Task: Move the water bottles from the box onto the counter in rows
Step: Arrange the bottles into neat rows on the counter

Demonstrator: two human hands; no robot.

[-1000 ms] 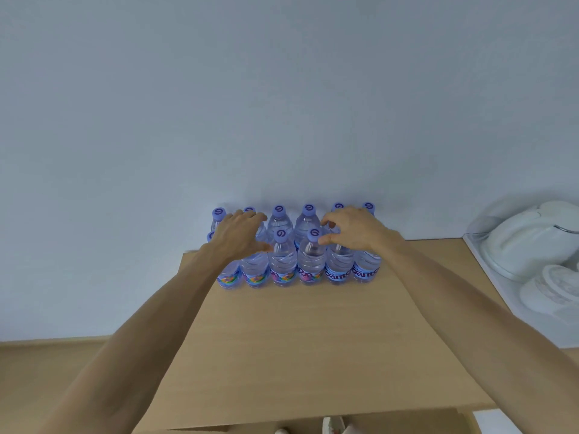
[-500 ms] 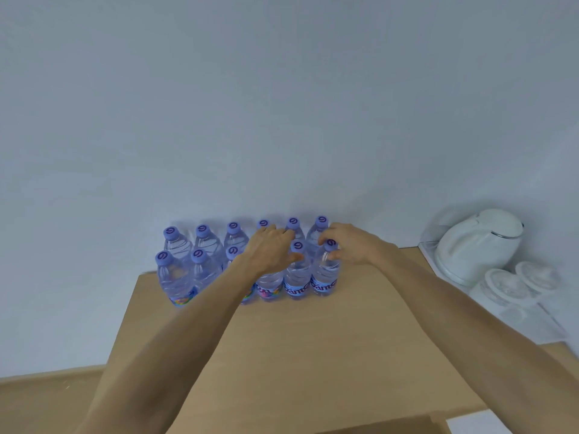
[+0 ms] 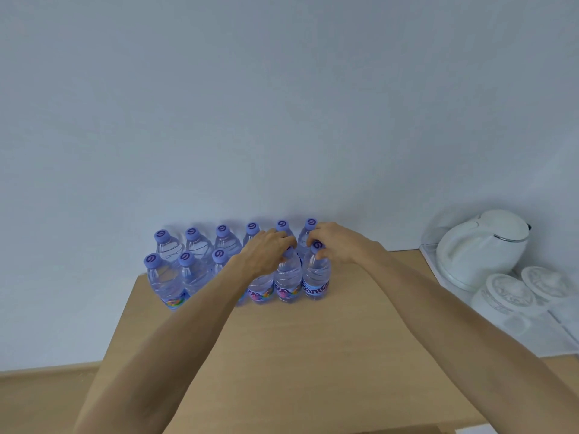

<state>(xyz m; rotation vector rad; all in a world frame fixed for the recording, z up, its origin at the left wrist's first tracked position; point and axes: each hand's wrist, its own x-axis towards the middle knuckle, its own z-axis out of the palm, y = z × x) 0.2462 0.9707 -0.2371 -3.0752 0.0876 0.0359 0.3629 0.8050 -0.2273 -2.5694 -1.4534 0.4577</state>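
Two rows of clear ribbed plastic water bottles (image 3: pixel 191 270) with lilac screw caps and bright printed labels are seen standing upright on a light wood-grain counter (image 3: pixel 313 355), packed close together against a plain pale wall (image 3: pixel 282 104). Six caps are counted in the back row; the front row is partly hidden by the forearms. Water is visible inside each bottle, nearly to the shoulder.

The left hand (image 3: pixel 266 255) is laid over the tops of the front-row bottles second and third from the right, fingers curled around the neck of one clear bottle (image 3: pixel 288 277); the cap is covered by the fingers. The right hand (image 3: pixel 338 245) is curled at the cap and neck of the rightmost front-row bottle (image 3: pixel 316 274), thumb and fingers pinching just under its cap.

To the right, a smooth white plastic kettle (image 3: pixel 482 245) with a chrome rim band is set on a white tray (image 3: pixel 438 277), beside two white lidded cups (image 3: pixel 507 296) with embossed tops. A lower strip of wood-tone surface (image 3: pixel 47 399) is seen at lower left.
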